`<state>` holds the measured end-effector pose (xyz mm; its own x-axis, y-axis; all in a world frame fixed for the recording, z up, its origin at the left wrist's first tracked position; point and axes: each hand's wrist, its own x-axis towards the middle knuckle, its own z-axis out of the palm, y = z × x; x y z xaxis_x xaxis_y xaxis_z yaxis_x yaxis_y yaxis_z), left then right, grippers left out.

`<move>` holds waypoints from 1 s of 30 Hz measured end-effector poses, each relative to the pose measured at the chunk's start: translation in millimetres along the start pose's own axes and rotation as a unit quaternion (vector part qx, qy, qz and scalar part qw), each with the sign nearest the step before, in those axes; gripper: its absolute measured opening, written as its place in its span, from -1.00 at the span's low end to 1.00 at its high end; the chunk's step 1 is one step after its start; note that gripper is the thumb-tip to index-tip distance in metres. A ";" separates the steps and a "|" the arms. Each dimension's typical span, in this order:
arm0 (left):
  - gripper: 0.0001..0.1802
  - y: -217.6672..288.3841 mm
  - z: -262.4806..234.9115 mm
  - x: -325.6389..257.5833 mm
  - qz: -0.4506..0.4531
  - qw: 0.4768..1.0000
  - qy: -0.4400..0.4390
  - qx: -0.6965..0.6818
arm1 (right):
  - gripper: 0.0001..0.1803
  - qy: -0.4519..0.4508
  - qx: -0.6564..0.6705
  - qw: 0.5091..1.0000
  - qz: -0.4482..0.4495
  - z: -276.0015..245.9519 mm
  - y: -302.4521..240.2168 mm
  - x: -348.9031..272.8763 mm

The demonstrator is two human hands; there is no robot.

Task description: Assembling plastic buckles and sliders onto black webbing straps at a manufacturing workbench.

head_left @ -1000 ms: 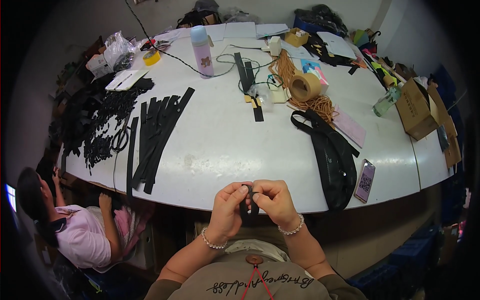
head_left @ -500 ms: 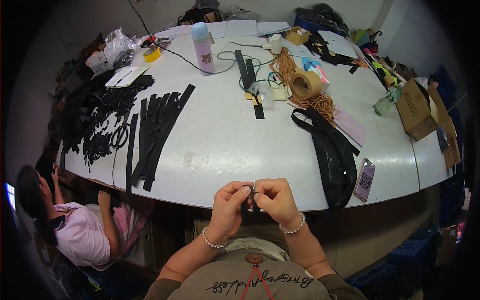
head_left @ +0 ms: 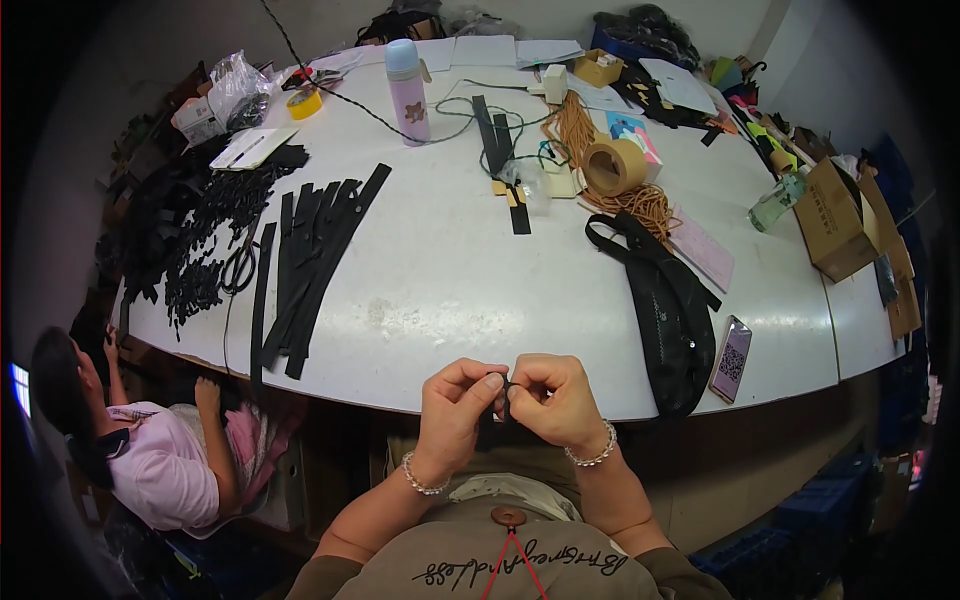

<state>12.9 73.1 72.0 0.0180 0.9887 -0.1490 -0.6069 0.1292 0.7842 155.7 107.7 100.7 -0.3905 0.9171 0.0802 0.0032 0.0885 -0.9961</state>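
Just in front of the table's near edge, my left hand [head_left: 452, 410] and my right hand [head_left: 557, 403] are close together. Thumb and fingers of each are pinched on a narrow black strip [head_left: 505, 385], mostly hidden by the fingers; its exact kind cannot be made out. Long black strips [head_left: 325, 265] lie in a loose bundle on the table to the left. Farther right of my hands is a black zippered bag [head_left: 665, 330] with a strap, beside a phone [head_left: 732, 360].
Black scissors [head_left: 239, 270] lie by a heap of small black pieces [head_left: 195, 285]. A person [head_left: 170, 460] sits at the left. Toward the back stand a bottle [head_left: 407, 95] and a tan tape roll [head_left: 613, 167] near brown cord [head_left: 640, 208]. A cardboard box [head_left: 835, 220] is at right.
My right hand has shifted slightly right and a little up, while the left stays almost in place. Both keep their pinch on the black strip, and less of it shows below the fingers.
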 end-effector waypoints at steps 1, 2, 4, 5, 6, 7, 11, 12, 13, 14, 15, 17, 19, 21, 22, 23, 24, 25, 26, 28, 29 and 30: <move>-0.88 0.6 -0.7 0.0 0.006 1.000 -0.002 0.013 | -0.84 -0.004 -0.011 1.000 -0.002 0.1 -0.5 0.1; -0.88 1.0 -1.4 -0.1 0.012 1.000 -0.004 0.027 | -0.84 -0.008 -0.023 1.000 -0.004 0.1 -0.6 0.3; -0.88 2.6 -1.7 -1.4 0.021 0.998 -0.005 0.061 | -0.85 -0.031 -0.038 0.999 -0.006 -4.9 1.1 0.9; -0.89 3.2 -1.9 -2.0 0.031 0.995 -0.006 0.095 | -0.85 -0.053 -0.055 0.997 -0.009 -6.6 1.6 1.5; -0.89 3.3 -2.5 -2.0 0.031 0.995 -0.006 0.095 | -0.85 -0.054 -0.054 0.997 -0.009 -6.4 0.9 2.4; -0.89 3.1 -2.9 -1.3 0.026 0.996 -0.002 0.089 | -0.84 -0.057 -0.048 0.997 -0.015 -6.4 -0.3 3.1; -0.88 4.7 -7.4 -0.7 0.000 0.998 -0.014 0.064 | -0.84 -0.059 -0.040 0.997 -0.027 -5.7 4.0 2.4; -0.88 4.9 -6.6 -0.5 0.000 0.998 -0.013 0.064 | -0.84 -0.059 -0.040 0.997 -0.026 -5.0 1.6 2.0; -0.90 5.6 -5.7 -0.5 -0.001 0.998 -0.011 0.067 | -0.84 -0.055 -0.027 0.998 -0.017 -3.1 -2.8 1.4; -0.91 6.6 -5.2 -0.7 -0.001 0.997 -0.009 0.070 | -0.84 -0.050 -0.014 0.999 -0.008 -1.8 -5.7 1.1; -0.91 8.4 -5.4 -1.0 -0.002 0.997 -0.008 0.071 | -0.84 -0.050 -0.013 0.999 -0.008 -1.0 -6.1 1.0; -0.90 12.1 -5.5 -1.9 -0.009 0.997 -0.022 0.070 | -0.85 -0.051 0.001 0.999 0.005 -1.2 -7.4 0.4; -0.90 13.0 -7.4 -3.2 0.002 0.996 -0.024 0.091 | -0.85 -0.057 0.000 0.998 0.004 -1.2 -6.7 0.3; -0.89 13.1 -8.3 -4.0 0.012 0.993 -0.026 0.112 | -0.84 -0.064 0.000 0.998 0.003 -0.9 -5.7 -0.4; -0.89 13.2 -8.4 -3.8 0.014 0.993 -0.028 0.116 | -0.85 -0.060 -0.007 0.998 -0.011 -0.8 -5.0 -0.6; -0.88 13.4 -8.6 -3.6 0.015 0.992 -0.029 0.120 | -0.86 -0.056 -0.015 0.998 -0.026 -0.6 -4.5 -1.0; -0.88 14.3 -9.5 -3.5 0.015 0.992 -0.029 0.120 | -0.86 -0.056 -0.014 0.998 -0.025 0.2 -5.3 -1.7; -0.88 15.9 -10.9 -3.2 0.012 0.993 -0.040 0.110 | -0.88 -0.050 -0.003 0.998 -0.040 1.5 -7.2 -2.5; -0.87 16.6 -11.6 -2.9 0.009 0.994 -0.050 0.101 | -0.89 -0.044 0.008 0.997 -0.056 2.2 -8.0 -3.4; -0.87 14.5 -12.0 -4.2 0.015 0.996 -0.042 0.073 | -0.90 -0.031 0.011 0.998 -0.054 2.8 -4.1 -5.9; -0.87 13.3 -12.1 -5.2 0.021 0.998 -0.035 0.045 | -0.91 -0.020 0.013 0.998 -0.053 3.3 -1.7 -7.4; -0.87 11.8 -11.4 -6.4 0.020 0.998 -0.036 0.046 | -0.91 -0.018 0.013 0.998 -0.053 5.6 1.0 -8.7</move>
<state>-3.4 67.4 75.3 0.0544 0.9957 -0.0754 -0.5334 0.0928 0.8408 154.0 97.7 98.8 -0.4200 0.8885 0.1846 -0.0640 0.1740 -0.9827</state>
